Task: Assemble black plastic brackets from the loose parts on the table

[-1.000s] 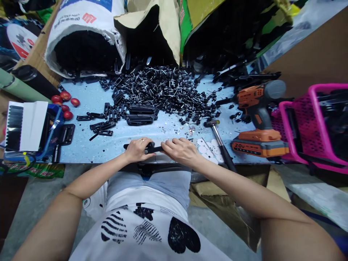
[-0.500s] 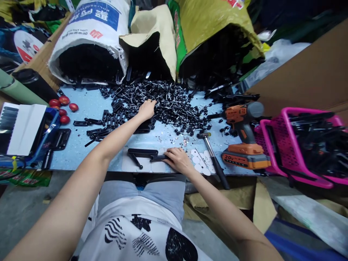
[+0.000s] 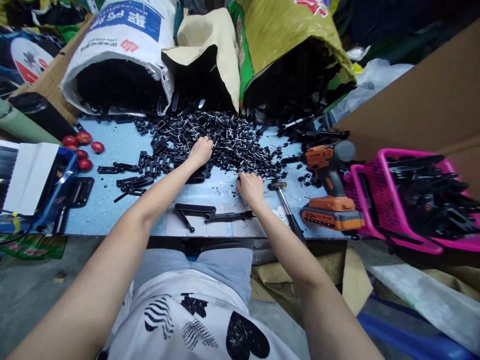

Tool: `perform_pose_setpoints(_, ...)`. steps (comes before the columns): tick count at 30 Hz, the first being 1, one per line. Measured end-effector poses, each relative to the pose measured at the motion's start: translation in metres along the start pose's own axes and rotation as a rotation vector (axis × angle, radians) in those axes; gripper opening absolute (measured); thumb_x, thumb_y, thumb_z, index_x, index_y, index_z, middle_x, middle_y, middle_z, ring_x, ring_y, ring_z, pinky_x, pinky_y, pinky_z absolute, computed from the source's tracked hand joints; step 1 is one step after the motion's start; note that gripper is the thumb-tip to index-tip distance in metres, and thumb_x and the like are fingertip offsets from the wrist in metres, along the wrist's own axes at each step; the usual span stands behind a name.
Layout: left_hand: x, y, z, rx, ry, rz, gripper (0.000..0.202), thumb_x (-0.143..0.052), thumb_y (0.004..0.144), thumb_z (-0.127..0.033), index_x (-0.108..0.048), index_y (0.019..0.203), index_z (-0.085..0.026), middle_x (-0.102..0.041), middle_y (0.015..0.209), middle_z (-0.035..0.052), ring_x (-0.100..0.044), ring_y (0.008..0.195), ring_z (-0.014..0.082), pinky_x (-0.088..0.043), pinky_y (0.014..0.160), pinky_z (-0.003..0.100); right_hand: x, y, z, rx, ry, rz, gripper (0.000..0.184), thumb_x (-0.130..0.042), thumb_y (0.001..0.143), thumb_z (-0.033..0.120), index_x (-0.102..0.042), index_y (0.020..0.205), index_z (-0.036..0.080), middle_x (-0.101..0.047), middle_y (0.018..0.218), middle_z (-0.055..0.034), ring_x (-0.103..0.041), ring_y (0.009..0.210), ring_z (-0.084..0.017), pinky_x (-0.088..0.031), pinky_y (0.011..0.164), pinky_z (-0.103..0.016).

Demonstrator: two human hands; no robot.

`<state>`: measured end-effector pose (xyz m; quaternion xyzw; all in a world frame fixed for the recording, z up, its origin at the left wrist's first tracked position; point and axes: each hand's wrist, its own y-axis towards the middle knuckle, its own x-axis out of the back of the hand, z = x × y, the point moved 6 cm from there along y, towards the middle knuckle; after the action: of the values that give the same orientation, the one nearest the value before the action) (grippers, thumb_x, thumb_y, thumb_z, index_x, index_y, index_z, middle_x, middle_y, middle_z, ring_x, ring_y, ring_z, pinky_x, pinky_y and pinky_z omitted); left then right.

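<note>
My left hand (image 3: pixel 201 151) reaches into the pile of small black parts with metal pins (image 3: pixel 232 142). Its fingers are closed, and whatever is between them is hidden. At the pile's front edge, my right hand (image 3: pixel 251 190) is bent down with its fingers curled together; a dark bit shows at the fingertips, too small to name. Below it, a long black slotted part (image 3: pixel 230 217) lies on the white pad (image 3: pixel 217 230). To its left is a black bar with a hinged arm (image 3: pixel 195 208), folded out at an angle.
A hammer (image 3: pixel 285 202) and an orange cordless drill (image 3: pixel 330 190) lie to the right, beside a pink basket (image 3: pixel 393 200) of black parts. Open sacks (image 3: pixel 120 65) line the back. Black links (image 3: pixel 135 182), red fruit (image 3: pixel 85 164) and a blue bin (image 3: pixel 62 187) are on the left.
My right hand has let go of the long black slotted part and moved up to the pile's front edge. My left hand stays in the pile, its fingers drawn in slightly.
</note>
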<state>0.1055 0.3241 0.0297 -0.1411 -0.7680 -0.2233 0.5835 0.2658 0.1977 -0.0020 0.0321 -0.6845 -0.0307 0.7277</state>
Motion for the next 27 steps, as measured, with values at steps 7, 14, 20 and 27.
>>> perform_pose_setpoints(7, 0.062, -0.156, 0.025, -0.037, -0.214, -0.131, 0.025, -0.038, 0.094, -0.03, -0.059, 0.095, -0.016, -0.062, 0.094, 0.0074, -0.057, 0.089, 0.0186, -0.043, 0.083, 0.031, 0.031, -0.044, 0.025, 0.143, 0.663, 0.074, 0.023, -0.05, 0.08, 0.024, -0.068, 0.093, 0.015, -0.066, 0.087, -0.0075, -0.059, 0.073, -0.016, -0.046, 0.07, -0.027)
perform_pose_setpoints(14, 0.041, -0.248, 0.036, 0.111, -0.254, -0.084, 0.022, -0.039, 0.094, -0.028, -0.058, 0.092, -0.018, -0.063, 0.087, 0.0063, -0.059, 0.084, 0.0187, -0.046, 0.077, 0.031, 0.044, -0.064, 0.074, 0.265, 0.622, 0.338, 0.019, -0.054, 0.072, 0.015, -0.071, 0.081, 0.016, -0.067, 0.08, -0.0037, -0.059, 0.065, -0.012, -0.044, 0.064, -0.023)
perform_pose_setpoints(20, 0.047, -0.239, 0.02, 0.025, -0.03, -0.093, 0.018, -0.04, 0.093, -0.021, -0.057, 0.093, -0.015, -0.061, 0.085, 0.0088, -0.057, 0.084, 0.0211, -0.046, 0.076, 0.033, 0.054, -0.067, 0.092, 0.364, 0.317, 0.329, 0.021, -0.051, 0.08, 0.012, -0.07, 0.087, 0.014, -0.064, 0.087, -0.0069, -0.059, 0.073, -0.014, -0.04, 0.068, -0.023)
perform_pose_setpoints(27, 0.047, -0.234, 0.003, -0.11, 0.218, 0.024, 0.021, -0.039, 0.093, -0.016, -0.057, 0.083, -0.012, -0.059, 0.079, 0.0103, -0.054, 0.077, 0.0227, -0.044, 0.07, 0.034, 0.061, -0.075, 0.108, 0.512, 0.155, 0.288, 0.019, -0.047, 0.086, 0.01, -0.064, 0.081, 0.012, -0.059, 0.083, -0.0086, -0.057, 0.077, -0.016, -0.037, 0.067, -0.024)
